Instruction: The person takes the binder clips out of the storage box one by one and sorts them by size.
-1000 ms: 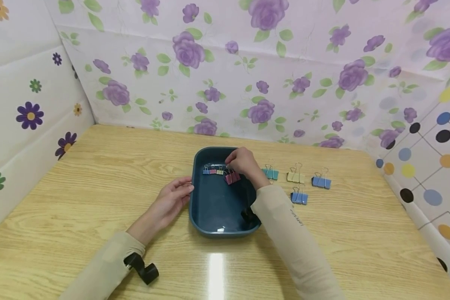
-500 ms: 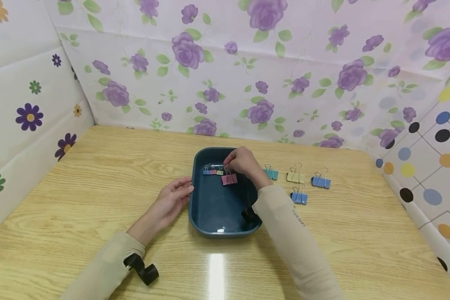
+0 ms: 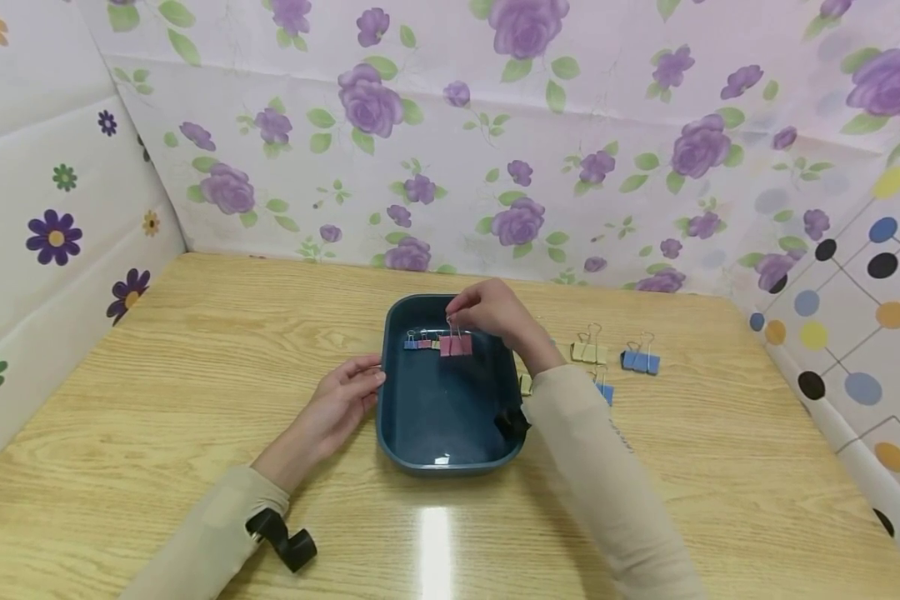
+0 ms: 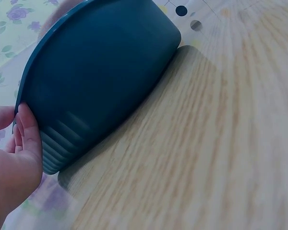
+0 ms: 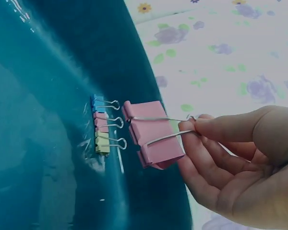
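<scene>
My right hand (image 3: 495, 312) pinches a large pink binder clip (image 5: 151, 132) by its wire handles, between thumb and fingers. That clip hangs over the far part of a dark teal basin (image 3: 450, 417). Behind it, three small binder clips stand in a row inside: a blue one (image 5: 98, 103), a pink one (image 5: 101, 123) and a yellow one (image 5: 102, 143). In the head view the held clip partly covers the small yellow one. My left hand (image 3: 345, 398) rests against the basin's left side, its fingers fairly straight, with fingertips at the rim and outer wall (image 4: 96, 62).
Right of the basin, on the wooden table (image 3: 720, 467), lie a large yellow binder clip (image 3: 589, 353), a blue one (image 3: 640, 362) and another blue one (image 3: 606, 392) partly behind the right sleeve. A yellow clip (image 3: 525, 384) shows by the basin's right rim. Flowered cloth (image 3: 420, 150) hangs behind.
My right hand has lifted the pink binder clip slightly and turned it to face the head camera. The hand and forearm now cover the large teal clip on the table. The left hand stays put.
</scene>
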Demonstrator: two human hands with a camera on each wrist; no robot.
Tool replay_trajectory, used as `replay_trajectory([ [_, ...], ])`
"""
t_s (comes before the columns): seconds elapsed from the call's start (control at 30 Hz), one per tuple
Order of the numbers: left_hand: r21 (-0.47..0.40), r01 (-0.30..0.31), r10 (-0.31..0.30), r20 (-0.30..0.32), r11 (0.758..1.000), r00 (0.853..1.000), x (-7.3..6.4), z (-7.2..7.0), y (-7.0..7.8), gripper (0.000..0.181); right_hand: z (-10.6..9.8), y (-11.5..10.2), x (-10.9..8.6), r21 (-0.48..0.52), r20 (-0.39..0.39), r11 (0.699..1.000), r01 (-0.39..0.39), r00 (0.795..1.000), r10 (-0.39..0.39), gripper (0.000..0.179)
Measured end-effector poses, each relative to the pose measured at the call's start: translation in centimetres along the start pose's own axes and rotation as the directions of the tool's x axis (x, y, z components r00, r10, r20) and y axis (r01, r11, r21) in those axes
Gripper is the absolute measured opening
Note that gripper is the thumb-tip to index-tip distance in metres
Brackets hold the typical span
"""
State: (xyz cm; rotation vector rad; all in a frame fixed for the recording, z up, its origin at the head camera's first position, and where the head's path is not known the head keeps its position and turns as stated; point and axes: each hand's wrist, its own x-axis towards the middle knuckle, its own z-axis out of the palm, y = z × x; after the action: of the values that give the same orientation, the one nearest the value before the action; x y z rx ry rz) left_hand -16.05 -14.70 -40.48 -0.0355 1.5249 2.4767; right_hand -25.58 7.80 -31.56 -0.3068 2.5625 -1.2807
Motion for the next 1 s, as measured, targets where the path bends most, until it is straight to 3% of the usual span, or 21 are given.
replay_trajectory([
  [0.23, 0.002, -0.003, 0.003, -0.001, 1.000, 1.000, 0.0, 0.0, 0.0, 0.023, -0.9, -0.8, -1.1, 0.034, -0.001, 0.999, 0.034, 0.999, -0.033, 0.012],
  [0.47, 0.002, -0.010, 0.010, -0.001, 1.000, 1.000, 0.0, 0.0, 0.0, 0.022, -2.4, -0.4, -1.9, 0.061, -0.018, 0.996, 0.070, 0.997, -0.069, 0.015],
  [1.0, 0.016, -0.012, 0.012, 0.002, 1.000, 1.000, 0.0, -0.1, 0.0, 0.024, -8.4, 4.3, -3.8, 0.038, -0.060, 0.999, 0.033, 0.998, -0.030, 0.024],
])
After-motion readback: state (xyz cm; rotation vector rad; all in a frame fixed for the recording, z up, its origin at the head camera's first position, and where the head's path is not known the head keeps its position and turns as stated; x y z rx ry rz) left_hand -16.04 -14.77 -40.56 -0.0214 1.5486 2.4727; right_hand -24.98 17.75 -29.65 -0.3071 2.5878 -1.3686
